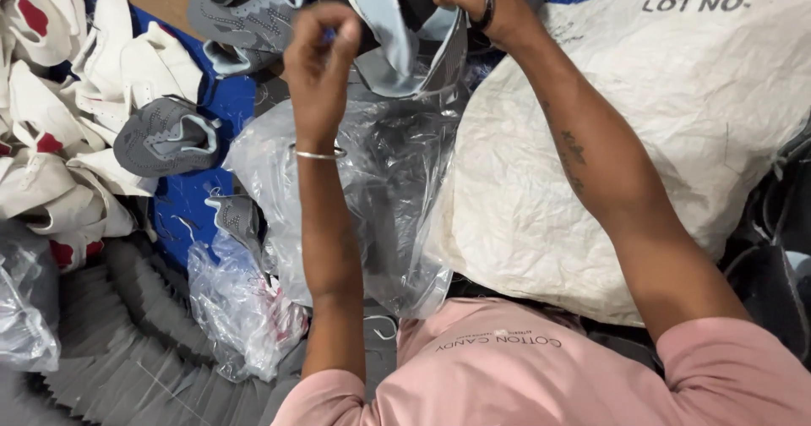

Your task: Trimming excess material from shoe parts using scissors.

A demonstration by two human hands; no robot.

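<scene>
- Two hands work at the far edge: the left hand (319,54) pinches narrowly at a soft grey and pale-blue shoe upper (397,37).
- The right hand (483,3) grips that upper's top.
- Crinkly clear plastic bag (372,189) lies beneath.
- Coarse white woven sack (642,130) bulges right.
- White leather pieces (68,122) heap left.

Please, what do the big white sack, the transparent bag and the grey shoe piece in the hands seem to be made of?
The white sack looks like woven plastic fabric: matte, with stiff, papery creases. The transparent bag seems thin plastic film: glossy, crinkled, see-through. The grey shoe piece, held by the left hand and the right hand, looks like soft suede or a synthetic with a pale blue lining; which one is unclear.
</scene>
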